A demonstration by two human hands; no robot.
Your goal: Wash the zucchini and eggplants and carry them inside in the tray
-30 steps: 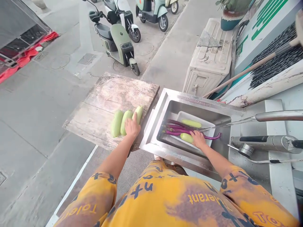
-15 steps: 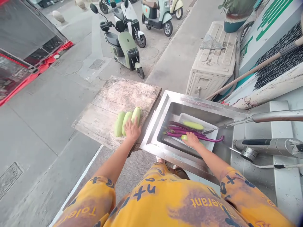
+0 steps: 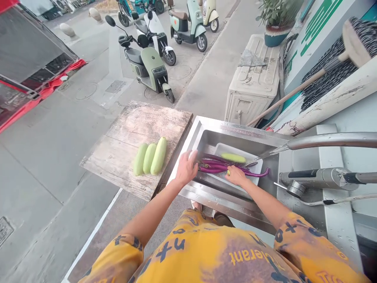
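Note:
My left hand is over the left rim of the steel sink, fingers apart and holding nothing. Inside the sink, my right hand is closed around a pale green squash; only a small bit of it shows past the fingers. Long purple eggplants lie in and across a white tray beside that hand. Another squash rests towards the tray's far side. Three light green squashes lie side by side on a worn wooden board, left of my left hand.
Water runs from the spout into the tray. The tap body stands at the sink's right. Beyond it lean a mop and a white pipe. A boxy white unit stands behind the sink; scooters are parked farther off.
My left hand has left the squashes on the board and moved right to the sink's rim. My right hand stays in the sink, now covering more of its squash. The view has shifted slightly.

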